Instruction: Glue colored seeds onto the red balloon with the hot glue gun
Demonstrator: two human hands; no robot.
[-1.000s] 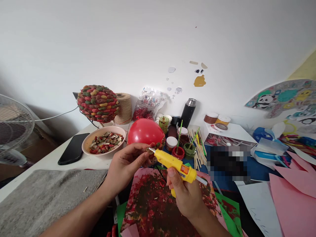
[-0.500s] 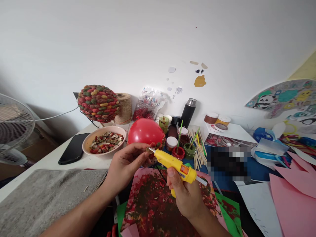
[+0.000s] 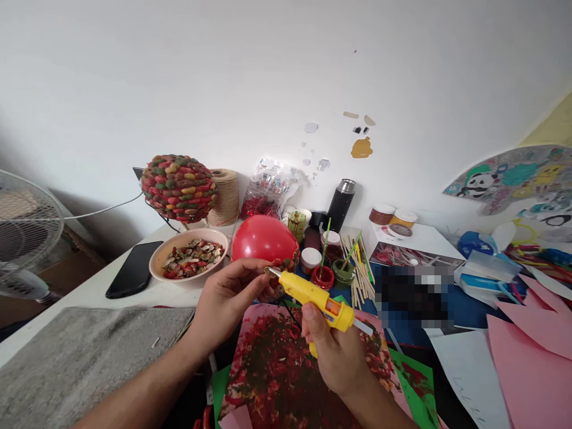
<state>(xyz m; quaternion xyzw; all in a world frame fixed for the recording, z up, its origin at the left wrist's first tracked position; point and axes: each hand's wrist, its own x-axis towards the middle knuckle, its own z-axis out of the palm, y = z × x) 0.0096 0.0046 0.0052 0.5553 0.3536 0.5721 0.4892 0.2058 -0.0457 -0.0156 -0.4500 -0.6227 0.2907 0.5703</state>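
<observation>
My right hand grips a yellow hot glue gun, with a clear glue stick poking out of its back end. Between the fingertips of my left hand is a small painted nutshell piece, and the gun's nozzle touches or almost touches it. Right behind stands a red balloon, its lower edge ringed with red and green shell pieces; my left fingers hide part of that rim. To the left, a pale pink bowl holds many painted shell pieces.
A shell-covered ball stands behind the bowl, near a twine spool. Paint jars with brushes, wooden sticks and a black flask are right of the balloon. A paint-smeared board lies below my hands; a phone lies left.
</observation>
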